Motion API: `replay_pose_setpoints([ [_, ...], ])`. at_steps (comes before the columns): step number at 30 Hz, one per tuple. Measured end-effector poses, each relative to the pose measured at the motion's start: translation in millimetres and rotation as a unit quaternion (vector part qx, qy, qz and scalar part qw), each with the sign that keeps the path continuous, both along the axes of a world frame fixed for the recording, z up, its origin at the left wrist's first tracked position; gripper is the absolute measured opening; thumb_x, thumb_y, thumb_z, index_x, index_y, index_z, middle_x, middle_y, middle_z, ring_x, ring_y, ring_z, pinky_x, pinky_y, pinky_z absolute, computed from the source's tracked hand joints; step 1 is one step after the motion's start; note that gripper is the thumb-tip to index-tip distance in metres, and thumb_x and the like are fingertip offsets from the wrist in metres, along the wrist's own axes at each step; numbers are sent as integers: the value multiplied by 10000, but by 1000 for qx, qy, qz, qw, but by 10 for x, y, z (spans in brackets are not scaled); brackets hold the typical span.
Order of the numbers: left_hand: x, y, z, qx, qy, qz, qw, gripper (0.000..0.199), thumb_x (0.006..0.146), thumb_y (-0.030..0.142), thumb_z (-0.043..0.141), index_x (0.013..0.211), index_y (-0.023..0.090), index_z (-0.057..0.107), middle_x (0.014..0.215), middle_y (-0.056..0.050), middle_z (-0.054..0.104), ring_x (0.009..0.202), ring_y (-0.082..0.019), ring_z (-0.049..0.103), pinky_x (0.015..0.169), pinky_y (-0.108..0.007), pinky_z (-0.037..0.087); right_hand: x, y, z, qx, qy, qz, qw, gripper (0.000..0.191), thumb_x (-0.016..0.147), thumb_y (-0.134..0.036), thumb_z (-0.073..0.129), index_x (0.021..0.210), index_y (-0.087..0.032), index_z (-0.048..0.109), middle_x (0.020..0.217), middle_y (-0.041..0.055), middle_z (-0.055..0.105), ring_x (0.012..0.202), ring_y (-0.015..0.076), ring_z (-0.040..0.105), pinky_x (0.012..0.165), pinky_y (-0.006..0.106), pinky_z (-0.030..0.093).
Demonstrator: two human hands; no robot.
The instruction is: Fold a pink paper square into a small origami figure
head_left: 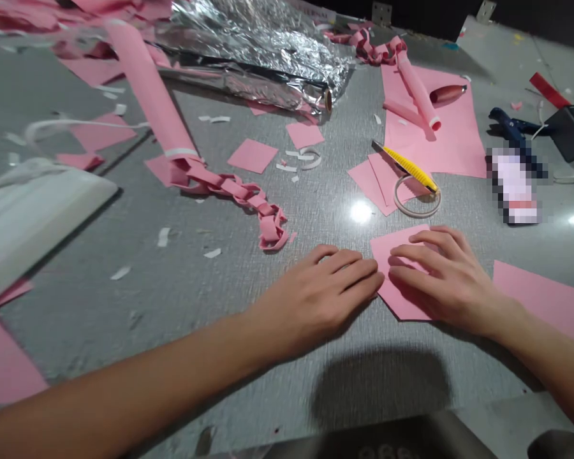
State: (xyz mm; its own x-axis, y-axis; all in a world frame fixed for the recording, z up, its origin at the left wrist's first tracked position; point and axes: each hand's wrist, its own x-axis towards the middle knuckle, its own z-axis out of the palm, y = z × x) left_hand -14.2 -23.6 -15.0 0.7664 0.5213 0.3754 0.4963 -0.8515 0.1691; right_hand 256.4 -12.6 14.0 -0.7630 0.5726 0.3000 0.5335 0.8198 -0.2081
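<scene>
A pink sheet of paper [399,239], apparently folded, lies on the table in front of me. My right hand [452,274] rests over it with fingers spread, covering its right part. Beside its left edge, my left hand [332,290] lies on the table, fingers stretched and close together, the tips touching the paper's edge. Just beyond the paper are a yellow utility knife [411,171] with its blade out and a pale ring [396,203], perhaps a thin tape roll. Both lie on or against smaller pink pieces [370,185].
A pink paper tube [148,89] with a paper chain [239,190] lies left. Behind it is crumpled silver foil [268,38]. A smaller tube [418,92] rests on a pink sheet [459,140]. A blurred-out phone-like object [514,185] and a white object [43,210] flank the area.
</scene>
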Motion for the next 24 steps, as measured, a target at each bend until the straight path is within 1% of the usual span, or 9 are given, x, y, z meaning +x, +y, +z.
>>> replay_pose_setpoints([
  [1,0,0,12,6,2,-1,1000,206,1121,126,523,1237,131,692,1156,-85,791,1003,-252,684,874,-401,443,-5,-18,28,9,1,8,1000,156,1090,-169,629,1189,-247,720,1268,71,809,1238,298,637,1123,540,428],
  [3,0,-1,38,24,4,-7,1000,241,1135,119,474,1188,121,709,1103,-83,794,970,-250,680,851,-403,437,-13,-63,81,10,2,34,999,110,1090,-259,658,1174,-228,722,1183,74,823,1170,289,671,1101,517,454],
  [6,4,-9,58,43,14,-11,999,283,1141,108,445,1119,127,727,1032,-75,788,954,-244,673,847,-403,423,-25,-121,104,6,-31,78,996,206,1101,-364,644,1128,-181,737,1045,79,822,1030,278,698,1006,488,496],
  [7,6,-13,58,46,19,-9,999,274,1136,102,459,1111,131,730,1022,-72,785,957,-241,670,851,-400,420,-27,-132,93,6,-41,84,996,194,1102,-338,635,1115,-177,742,1025,81,820,997,273,703,971,481,507],
  [9,8,-23,52,45,26,-4,999,244,1126,101,493,1104,141,733,1008,-67,779,960,-236,665,857,-395,417,-28,-145,56,6,-49,87,995,141,1086,-219,616,1102,-176,749,1014,84,818,955,263,711,909,460,523],
  [12,7,-39,47,38,19,3,999,237,1141,146,511,1061,158,733,979,-52,770,941,-228,660,856,-393,418,-31,-160,11,-1,-54,81,995,220,1046,-70,559,1080,-163,756,1003,93,814,919,253,712,858,433,535],
  [18,9,-38,49,0,0,7,1000,195,1139,186,569,1021,165,724,973,-36,765,933,-219,656,855,-383,424,-98,-206,1,-53,-9,21,998,222,1066,-104,557,953,-161,739,942,101,791,869,249,696,802,409,538],
  [21,21,-24,33,-26,-18,5,999,217,1148,193,554,1016,166,725,984,-40,762,935,-212,659,842,-372,427,-115,-208,-26,-67,30,-5,997,193,1079,-106,559,1053,-167,740,969,94,797,891,238,702,822,394,539],
  [24,33,-19,14,-40,-28,20,999,243,1154,200,535,1012,168,730,1001,-46,764,933,-213,658,842,-374,431,-98,-201,-56,-61,21,-6,998,216,1081,-90,560,1144,-189,742,1068,92,807,907,225,697,841,388,531],
])
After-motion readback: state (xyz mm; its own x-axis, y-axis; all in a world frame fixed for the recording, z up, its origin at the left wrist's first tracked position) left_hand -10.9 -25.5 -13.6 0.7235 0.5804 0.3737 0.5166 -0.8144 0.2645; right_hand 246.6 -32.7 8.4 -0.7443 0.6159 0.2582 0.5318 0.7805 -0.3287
